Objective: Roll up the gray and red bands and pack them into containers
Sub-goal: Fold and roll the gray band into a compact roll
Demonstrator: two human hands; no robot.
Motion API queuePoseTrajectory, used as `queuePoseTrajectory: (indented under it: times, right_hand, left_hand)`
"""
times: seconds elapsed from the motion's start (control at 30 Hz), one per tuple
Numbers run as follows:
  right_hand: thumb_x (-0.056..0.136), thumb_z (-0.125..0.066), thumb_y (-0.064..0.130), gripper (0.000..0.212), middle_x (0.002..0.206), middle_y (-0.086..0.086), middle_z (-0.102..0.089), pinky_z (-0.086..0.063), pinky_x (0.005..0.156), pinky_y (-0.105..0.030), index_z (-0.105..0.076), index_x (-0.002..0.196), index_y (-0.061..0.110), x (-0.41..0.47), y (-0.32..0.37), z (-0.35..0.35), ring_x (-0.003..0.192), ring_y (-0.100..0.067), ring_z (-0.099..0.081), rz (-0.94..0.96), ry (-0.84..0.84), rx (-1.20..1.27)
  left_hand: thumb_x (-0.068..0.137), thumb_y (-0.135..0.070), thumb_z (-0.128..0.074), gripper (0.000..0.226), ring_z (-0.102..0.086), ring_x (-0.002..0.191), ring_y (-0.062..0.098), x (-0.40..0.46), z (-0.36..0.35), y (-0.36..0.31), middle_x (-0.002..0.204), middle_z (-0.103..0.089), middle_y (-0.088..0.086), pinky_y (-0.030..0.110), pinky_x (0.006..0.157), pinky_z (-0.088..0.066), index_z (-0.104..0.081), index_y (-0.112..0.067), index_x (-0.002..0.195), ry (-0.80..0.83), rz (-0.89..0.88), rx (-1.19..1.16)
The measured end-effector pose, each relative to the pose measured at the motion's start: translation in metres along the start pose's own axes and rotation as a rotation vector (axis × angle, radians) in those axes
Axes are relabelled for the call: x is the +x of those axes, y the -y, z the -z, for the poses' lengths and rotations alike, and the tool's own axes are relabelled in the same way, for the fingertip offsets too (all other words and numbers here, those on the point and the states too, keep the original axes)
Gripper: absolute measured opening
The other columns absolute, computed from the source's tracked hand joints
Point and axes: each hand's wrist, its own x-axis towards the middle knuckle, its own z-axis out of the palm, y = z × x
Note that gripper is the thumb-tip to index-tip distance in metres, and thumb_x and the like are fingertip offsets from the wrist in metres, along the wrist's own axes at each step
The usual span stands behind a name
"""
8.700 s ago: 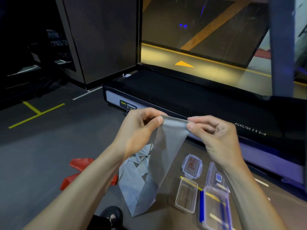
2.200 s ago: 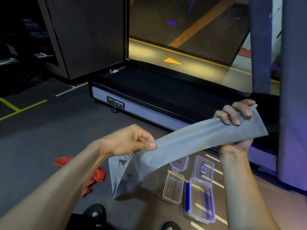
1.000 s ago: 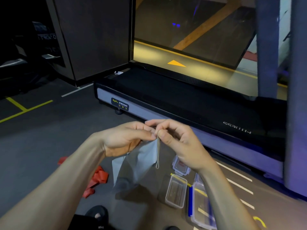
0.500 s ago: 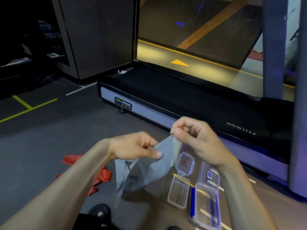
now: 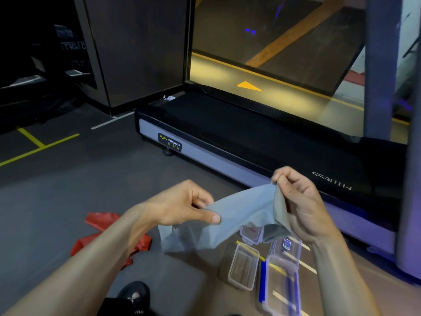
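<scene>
I hold the gray band [image 5: 241, 213] in the air at mid-frame, above the floor. My left hand [image 5: 182, 206] pinches it between thumb and fingers at the lower left of the span. My right hand [image 5: 298, 201] grips the free end between thumb and fingertips, higher and to the right, near the treadmill [image 5: 250, 142] edge.

The band's long axis runs from lower left up to upper right between the two hands. The remaining length hangs in loose folds below my left hand toward the frame bottom.

Judgement: rolling should start at the right-hand end, turning the end over along this axis toward the left hand, which feeds slack.

The open containers [image 5: 243, 267] lie on the floor directly below my right hand, at lower right. The red band [image 5: 100, 222] lies crumpled on the floor at lower left, partly behind my left forearm, untouched.
</scene>
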Motion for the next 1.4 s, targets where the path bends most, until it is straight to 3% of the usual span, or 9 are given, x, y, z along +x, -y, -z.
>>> queuePoseTrajectory:
  times: [0.3,0.4,0.57,0.73,0.9,1.1,1.23,1.3,1.4]
  right_hand:
    - [0.095,-0.061,0.017,0.019,0.074,-0.002,-0.056,-0.047,0.056,-0.019,-0.068,0.078,0.019,-0.002,-0.009,0.004,0.061,-0.01,-0.053,-0.035,-0.058,0.035]
    - [0.093,-0.058,0.019,0.016,0.076,-0.002,-0.055,-0.046,0.058,-0.02,-0.066,0.08,0.018,0.0,-0.009,0.005,0.064,-0.01,-0.051,-0.026,-0.053,0.101]
    - [0.092,-0.058,0.022,0.012,0.076,-0.002,-0.054,-0.046,0.055,-0.02,-0.063,0.082,0.017,0.002,-0.007,0.006,0.06,-0.009,-0.051,0.018,-0.062,0.14]
    - [0.093,-0.061,0.022,0.013,0.075,0.001,-0.057,-0.048,0.053,-0.018,-0.064,0.081,0.018,-0.002,-0.005,0.008,0.059,-0.006,-0.054,0.037,-0.054,0.074]
    - [0.095,-0.065,0.01,0.022,0.073,0.0,-0.061,-0.046,0.054,-0.017,-0.071,0.076,0.021,-0.004,-0.006,0.011,0.059,-0.008,-0.055,0.018,0.011,-0.05]
    - [0.097,-0.065,0.026,0.011,0.083,-0.007,-0.067,-0.047,0.057,-0.035,-0.07,0.09,0.02,-0.004,-0.026,0.006,0.072,-0.022,-0.057,-0.055,0.116,-0.41]
    - [0.092,-0.069,0.049,0.023,0.1,-0.007,-0.071,-0.051,0.08,-0.036,-0.07,0.092,0.025,-0.004,-0.03,-0.01,0.092,-0.019,-0.065,0.015,0.141,-0.347]
    - [0.089,-0.073,0.051,0.028,0.115,-0.011,-0.071,-0.05,0.095,-0.047,-0.069,0.092,0.024,-0.003,-0.033,-0.013,0.112,-0.031,-0.066,0.021,0.13,-0.222]
    - [0.085,-0.08,0.046,0.029,0.113,-0.011,-0.071,-0.051,0.1,-0.044,-0.067,0.089,0.021,0.001,-0.03,-0.016,0.121,-0.033,-0.063,-0.003,0.096,0.079]
  left_hand:
    - [0.08,-0.033,-0.088,0.023,-0.074,0.094,0.038,0.002,-0.001,-0.004,0.091,-0.079,0.009,0.058,0.091,-0.056,-0.08,-0.014,0.089,-0.061,-0.008,0.027]
    - [0.083,-0.029,-0.085,0.016,-0.073,0.087,0.034,0.001,0.001,-0.007,0.09,-0.079,0.007,0.049,0.084,-0.057,-0.079,-0.015,0.088,-0.031,-0.02,-0.022]
    - [0.084,-0.037,-0.081,0.017,-0.042,0.065,0.015,-0.004,0.007,-0.008,0.067,-0.057,0.0,0.027,0.061,-0.031,-0.076,-0.022,0.08,0.002,-0.046,-0.227]
    - [0.093,-0.035,-0.07,0.018,-0.024,0.066,0.025,-0.011,0.011,-0.01,0.065,-0.04,0.006,0.039,0.062,-0.017,-0.076,-0.026,0.08,0.046,-0.077,-0.199]
    - [0.097,-0.015,-0.065,0.018,-0.065,0.067,0.008,-0.018,0.02,-0.014,0.077,-0.071,0.003,0.019,0.064,-0.051,-0.077,-0.016,0.084,0.125,-0.026,-0.346]
    - [0.087,-0.033,-0.078,0.024,-0.068,0.078,0.011,-0.024,0.028,-0.009,0.086,-0.073,0.003,0.022,0.073,-0.054,-0.076,-0.01,0.092,0.157,-0.027,-0.428]
    - [0.08,-0.035,-0.086,0.045,-0.072,0.079,0.017,-0.024,0.03,-0.004,0.089,-0.073,0.01,0.029,0.075,-0.056,-0.073,0.001,0.103,0.176,-0.115,-0.656]
    - [0.086,-0.031,-0.08,0.034,-0.074,0.083,0.014,-0.025,0.029,-0.005,0.093,-0.076,0.007,0.026,0.077,-0.059,-0.075,-0.005,0.108,0.216,-0.201,-0.753]
    - [0.083,-0.036,-0.082,0.027,-0.073,0.077,0.008,-0.029,0.03,-0.006,0.087,-0.076,-0.002,0.021,0.072,-0.057,-0.079,-0.016,0.102,0.13,-0.227,-0.766]
